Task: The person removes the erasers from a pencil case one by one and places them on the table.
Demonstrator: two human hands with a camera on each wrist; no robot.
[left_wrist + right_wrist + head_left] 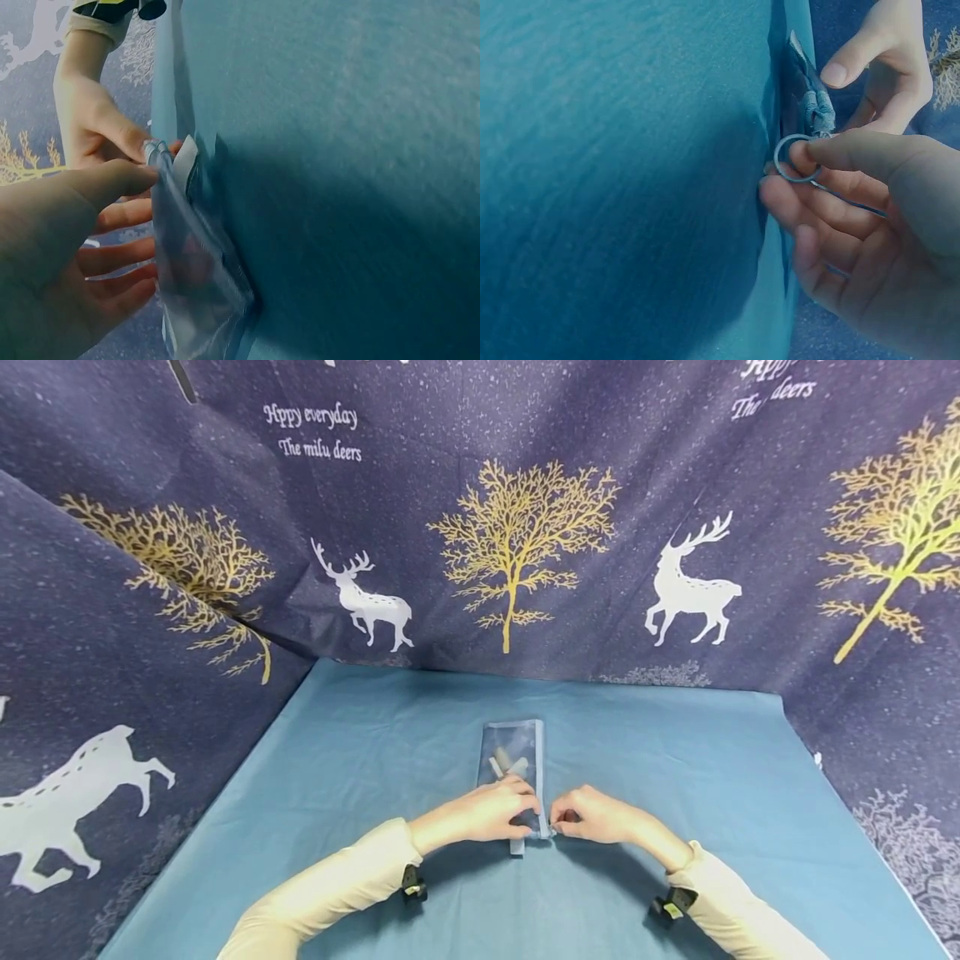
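Note:
A see-through mesh zipper pouch (513, 737) lies on the blue cloth, with several pale stick-like pieces (517, 767) showing inside it. Along its right side runs a light zipper band (541, 760). My left hand (495, 810) grips the pouch near its close end, thumb on one face in the left wrist view. From beside the zipper's near end, my right hand (600, 817) pinches a metal pull ring (778, 159) between thumb and fingers. A short pale tab (187, 161) sticks out from the pouch's near end, by the left hand.
Blue cloth (360, 752) covers the table. Dark fabric (450, 527) printed with deer and trees hangs along the back and sides. Each sleeved wrist bears a small black camera, one on the left (413, 885) and one on the right (671, 906).

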